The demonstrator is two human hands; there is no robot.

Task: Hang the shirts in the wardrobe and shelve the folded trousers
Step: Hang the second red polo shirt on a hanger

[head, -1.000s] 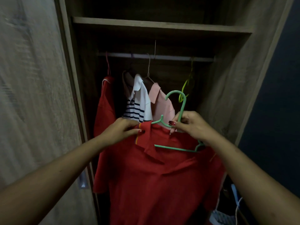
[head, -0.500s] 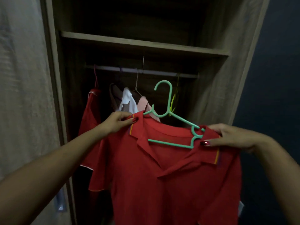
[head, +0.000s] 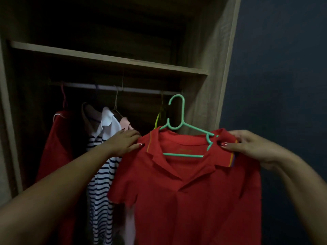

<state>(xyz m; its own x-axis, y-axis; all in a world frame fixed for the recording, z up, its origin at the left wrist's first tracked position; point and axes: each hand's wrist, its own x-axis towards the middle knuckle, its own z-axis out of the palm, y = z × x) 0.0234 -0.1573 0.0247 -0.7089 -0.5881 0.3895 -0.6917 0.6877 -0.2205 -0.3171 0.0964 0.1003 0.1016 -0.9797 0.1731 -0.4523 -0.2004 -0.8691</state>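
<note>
A red polo shirt (head: 192, 195) hangs on a green plastic hanger (head: 178, 124) that I hold up in front of the open wardrobe. My left hand (head: 123, 142) pinches the shirt's left shoulder. At the right shoulder my right hand (head: 247, 147) grips the collar and the hanger's end. The hanger's hook stands upright just below the right end of the clothes rail (head: 113, 87), apart from it. No folded trousers are in view.
On the rail hang another red shirt (head: 54, 149), a brown one (head: 88, 114), a navy-striped white shirt (head: 102, 174), a pink one (head: 126, 123) and a yellow hanger (head: 159, 117). A wooden shelf (head: 109, 59) runs above the rail. A dark blue wall (head: 283, 68) is on the right.
My right hand slid from the hanger's neck out to the shirt's right shoulder. Both hands raised the shirt and hanger and shifted them right, spreading the collar flat.
</note>
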